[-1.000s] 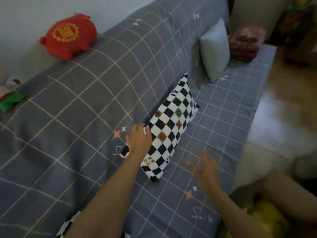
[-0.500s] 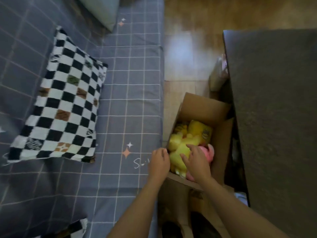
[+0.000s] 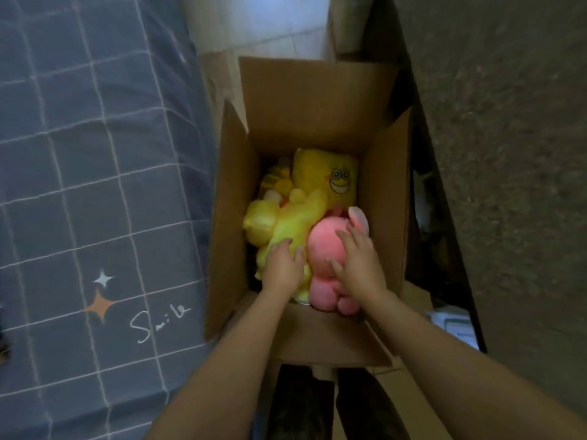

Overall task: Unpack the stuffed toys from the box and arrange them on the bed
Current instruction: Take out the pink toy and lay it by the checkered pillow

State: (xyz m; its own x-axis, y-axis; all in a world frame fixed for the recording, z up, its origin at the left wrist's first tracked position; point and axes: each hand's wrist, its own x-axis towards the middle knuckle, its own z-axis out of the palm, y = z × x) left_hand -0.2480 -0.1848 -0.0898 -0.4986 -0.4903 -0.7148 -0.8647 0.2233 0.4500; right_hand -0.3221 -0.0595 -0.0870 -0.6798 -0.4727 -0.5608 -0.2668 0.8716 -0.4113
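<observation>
An open cardboard box (image 3: 314,103) stands on the floor between the bed (image 3: 95,185) and a dark cabinet. Inside lie a pink stuffed toy (image 3: 324,249), a long yellow stuffed toy (image 3: 292,223) and a square yellow toy with a smiling face (image 3: 330,176). My left hand (image 3: 282,268) lies on the long yellow toy with its thumb against the pink one. My right hand (image 3: 359,258) is spread over the right side of the pink toy, fingers curving round it. Both hands flank the pink toy.
The bed has a grey-blue grid sheet with a star and "Smile" print (image 3: 158,322) at the left. A tall dark cabinet (image 3: 508,154) fills the right side. Light floor (image 3: 254,20) shows beyond the box. The box's near flap (image 3: 317,338) hangs toward me.
The view swung from the checkered pillow on the bed down to the box. Both hands left the bed and pillow and reached into the box onto the toys.
</observation>
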